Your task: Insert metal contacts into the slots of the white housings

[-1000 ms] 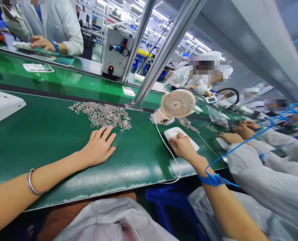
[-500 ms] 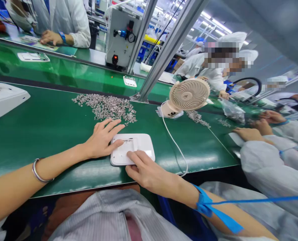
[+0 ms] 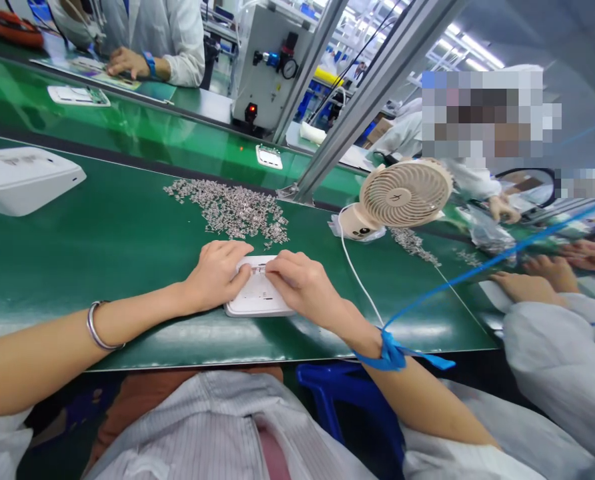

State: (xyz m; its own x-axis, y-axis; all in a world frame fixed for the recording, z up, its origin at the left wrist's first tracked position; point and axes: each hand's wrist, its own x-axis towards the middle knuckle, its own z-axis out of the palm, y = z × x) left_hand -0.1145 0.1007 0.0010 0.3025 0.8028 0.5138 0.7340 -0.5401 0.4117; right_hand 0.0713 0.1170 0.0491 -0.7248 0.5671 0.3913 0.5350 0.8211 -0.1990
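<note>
A flat white plastic housing point(image 3: 258, 301) with rounded corners lies on the green bench mat close to the front edge. Its upper side has a shallow recess with small metal parts along the far end. My left hand point(image 3: 221, 272) grips the left far corner, thumb on the top face and fingers curved past the far edge. Over the right part of the housing, my right hand point(image 3: 307, 287) is closed in a pinch at the recess; whatever is between its fingertips is too small to make out. Just beyond lies a heap of small shiny metal pieces point(image 3: 240, 208).
A beige fan point(image 3: 402, 197) with a white cable point(image 3: 357, 280) stands right of the heap. A larger white casing point(image 3: 25, 177) sits at left. A metal post point(image 3: 357, 100) rises behind. Co-workers' hands point(image 3: 547, 277) are at the right; another person's hand point(image 3: 127, 63) is across the line.
My right hand has moved from the housing's near edge to the recess at its far end, fingers pinched. The left hand's spread fingers have drawn together. The housing's near part is now uncovered.
</note>
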